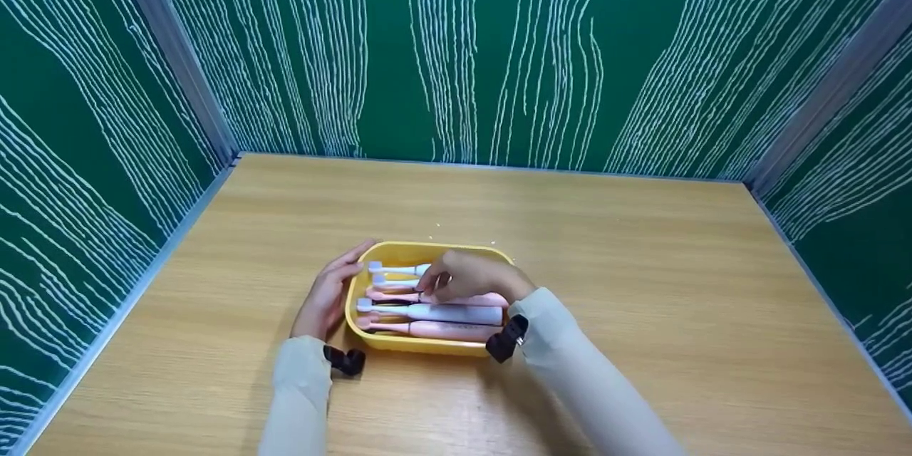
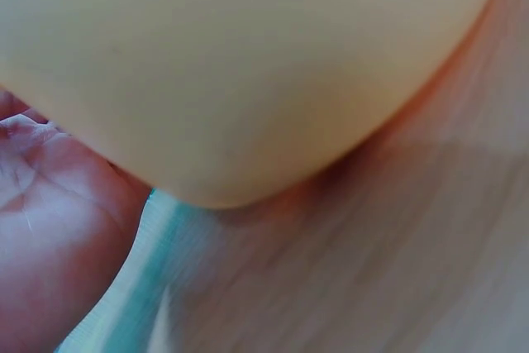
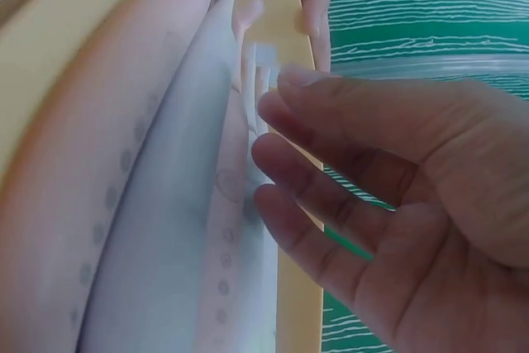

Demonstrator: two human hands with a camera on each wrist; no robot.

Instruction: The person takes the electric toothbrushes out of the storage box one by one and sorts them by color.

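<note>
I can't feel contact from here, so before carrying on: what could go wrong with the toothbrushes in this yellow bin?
The toothbrushes lie side by side in the yellow bin, so the right hand could nudge or drag a neighbouring one. In the head view that hand hides part of the farther ones, so where its fingers land could be misjudged. The left hand is only at the bin's left end, so a push might swing it on the table.
</note>
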